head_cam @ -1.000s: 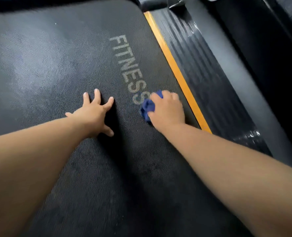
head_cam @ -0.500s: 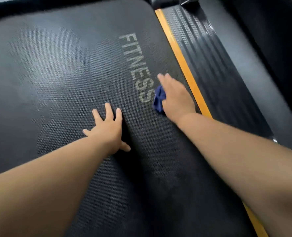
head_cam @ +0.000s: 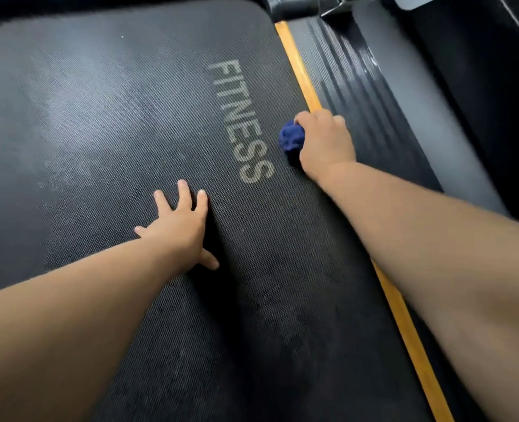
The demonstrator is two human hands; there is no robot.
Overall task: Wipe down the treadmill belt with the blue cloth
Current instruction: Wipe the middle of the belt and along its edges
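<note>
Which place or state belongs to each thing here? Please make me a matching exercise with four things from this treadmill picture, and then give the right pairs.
Things:
1. left hand
2. blue cloth
3. yellow stripe
4. word FITNESS

Places or states:
A. printed in pale letters on the treadmill belt
B. flat on the belt, fingers spread
C. bunched up, gripped by the right hand
D. runs along the belt's right edge

Pairs: 1-B, 2-C, 3-D, 4-A
</note>
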